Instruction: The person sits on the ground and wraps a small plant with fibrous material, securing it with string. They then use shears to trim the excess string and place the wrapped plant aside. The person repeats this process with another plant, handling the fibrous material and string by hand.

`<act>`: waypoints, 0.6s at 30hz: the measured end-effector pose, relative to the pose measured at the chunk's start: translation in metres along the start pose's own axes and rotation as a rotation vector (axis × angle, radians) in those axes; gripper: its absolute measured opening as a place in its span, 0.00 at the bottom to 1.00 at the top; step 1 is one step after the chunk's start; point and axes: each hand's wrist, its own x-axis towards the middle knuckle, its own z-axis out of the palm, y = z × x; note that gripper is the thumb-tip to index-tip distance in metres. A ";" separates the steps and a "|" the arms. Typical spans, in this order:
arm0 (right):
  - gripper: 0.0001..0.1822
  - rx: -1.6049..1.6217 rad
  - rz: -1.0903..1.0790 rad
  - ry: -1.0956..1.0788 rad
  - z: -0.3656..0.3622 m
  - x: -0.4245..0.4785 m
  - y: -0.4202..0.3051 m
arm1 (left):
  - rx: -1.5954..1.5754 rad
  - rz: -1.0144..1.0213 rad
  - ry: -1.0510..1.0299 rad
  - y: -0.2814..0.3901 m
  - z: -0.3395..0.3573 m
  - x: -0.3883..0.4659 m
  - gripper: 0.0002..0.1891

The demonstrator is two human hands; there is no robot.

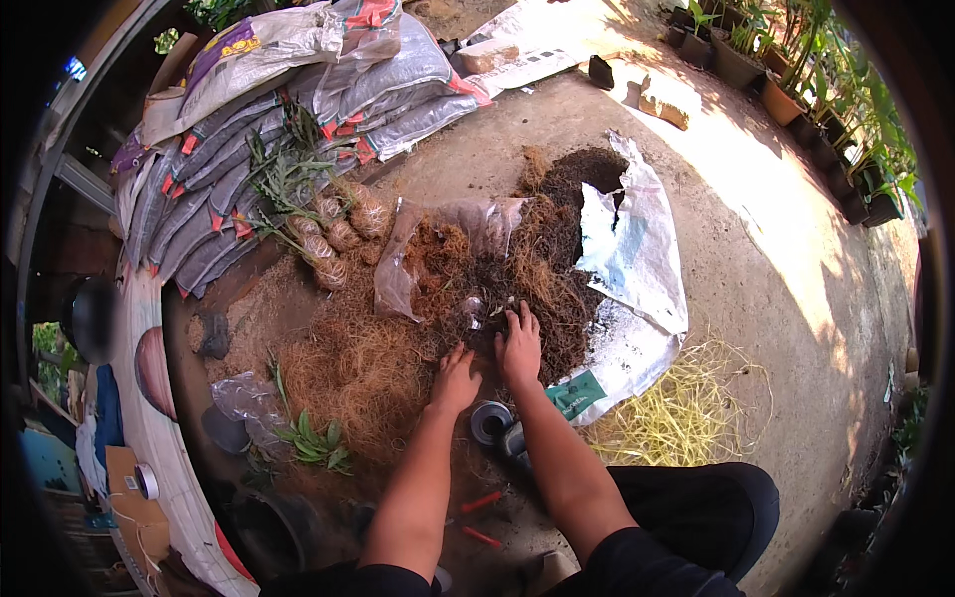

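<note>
My right hand (pixel 520 347) rests on dark soil mix (pixel 556 336) at the mouth of a torn white sack (pixel 634 343), its fingertips at a small pale bit. Just left of it, my left hand (pixel 454 379) lies palm down with fingers spread, near the edge of brown coconut fibre (pixel 351 373). Between and beyond the fingertips is a small shiny clear plastic-wrapped thing (pixel 473 312). An open clear plastic bag (pixel 399 280) with reddish coir (pixel 440 254) lies behind. Whether anything is under the palms is hidden.
Fibre-wrapped root balls with leafy seedlings (pixel 332 224) lie at the left, by stacked filled sacks (pixel 216 172). Yellow raffia strands (pixel 671 410) lie at the right. Near my forearms are a roll of tape (pixel 491 422), red-handled tools (pixel 481 501) and a black pot (pixel 268 530). Potted plants (pixel 783 97) line the upper right.
</note>
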 end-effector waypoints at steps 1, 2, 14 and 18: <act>0.36 0.009 0.015 -0.094 0.000 -0.006 -0.003 | 0.018 0.013 0.003 -0.003 0.001 -0.004 0.30; 0.36 0.017 0.031 -0.186 0.001 -0.018 -0.007 | 0.036 0.028 0.007 -0.009 0.002 -0.011 0.30; 0.29 -0.127 -0.265 -0.224 0.027 -0.064 -0.008 | 0.151 -0.144 0.009 -0.024 -0.016 -0.050 0.26; 0.26 -0.092 -0.188 -0.442 0.029 -0.049 -0.015 | 0.258 -0.194 -0.043 -0.032 -0.028 -0.062 0.25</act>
